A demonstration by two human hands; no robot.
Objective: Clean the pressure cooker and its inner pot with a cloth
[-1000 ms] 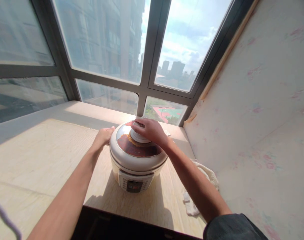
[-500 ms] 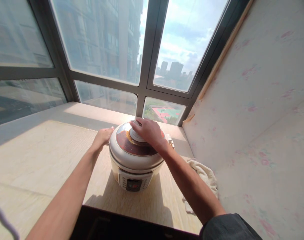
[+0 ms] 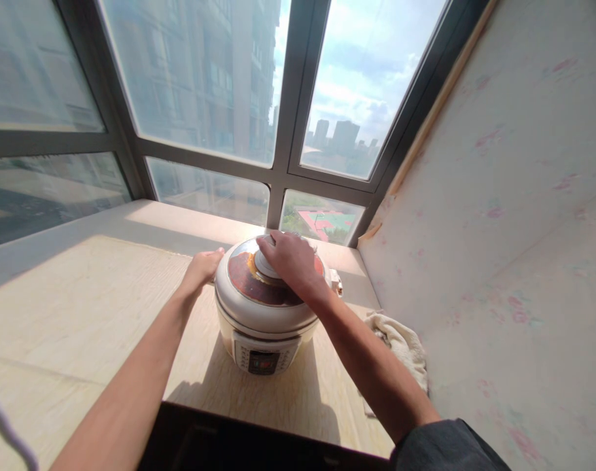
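Observation:
An electric pressure cooker (image 3: 265,320), white with a dark control panel at the front, stands upright on the pale surface. Its round lid (image 3: 241,278) has a worn reddish-brown centre and is seated on top. My right hand (image 3: 290,261) is wrapped over the lid's knob (image 3: 267,267). At the cooker's left side, my left hand (image 3: 205,268) is closed at the side handle, its fingertips mostly hidden. A small white part (image 3: 337,282) sticks out on the cooker's right side.
A cream cloth (image 3: 403,343) lies crumpled to the right, against the flowered wall (image 3: 498,261). Behind the cooker are dark-framed windows (image 3: 278,176). A dark edge (image 3: 258,438) runs along the near side, and a pale cord (image 3: 8,432) hangs at lower left.
My right hand has shifted very slightly right on the knob, and the white part on the cooker's right side sits slightly lower. My left hand stays in place.

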